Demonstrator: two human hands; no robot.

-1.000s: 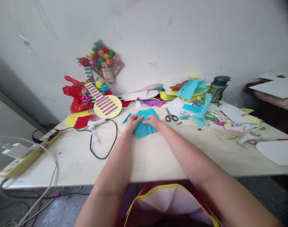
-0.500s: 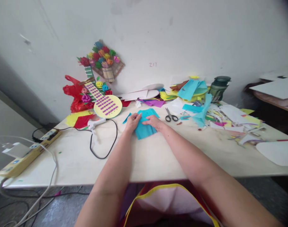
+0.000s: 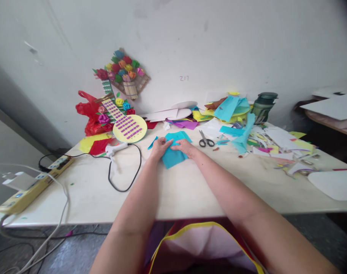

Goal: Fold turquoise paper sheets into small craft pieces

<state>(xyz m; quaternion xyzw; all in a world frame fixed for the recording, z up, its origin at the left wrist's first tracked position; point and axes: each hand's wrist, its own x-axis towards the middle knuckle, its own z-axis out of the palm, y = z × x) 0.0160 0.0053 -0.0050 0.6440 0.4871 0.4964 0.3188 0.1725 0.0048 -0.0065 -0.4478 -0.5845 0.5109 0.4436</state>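
Observation:
A piece of blue crepe paper (image 3: 175, 158) is held between my two hands over the middle of the table. My left hand (image 3: 159, 147) has its fingers curled on the paper's left side, with the thumb pointing inward. From the right, my right hand (image 3: 184, 147) grips the same paper, its thumb reaching toward the left thumb. The fingertips under the paper are hidden. A small blue paper piece (image 3: 152, 142) sticks out just left of my left hand. Black-handled scissors (image 3: 206, 140) lie right of my right hand, partly spread.
A white glue gun (image 3: 116, 148) with a looped black cable lies left of my hands. Farther left is a yellow power strip (image 3: 36, 186). Behind stand a yellow guitar-shaped craft (image 3: 130, 128) and paper flowers (image 3: 124, 66). Paper scraps (image 3: 271, 142) and a green bottle (image 3: 264, 108) are at right.
My left thumb has shifted slightly to the right, closer to the right thumb. The paper and the other things look almost the same.

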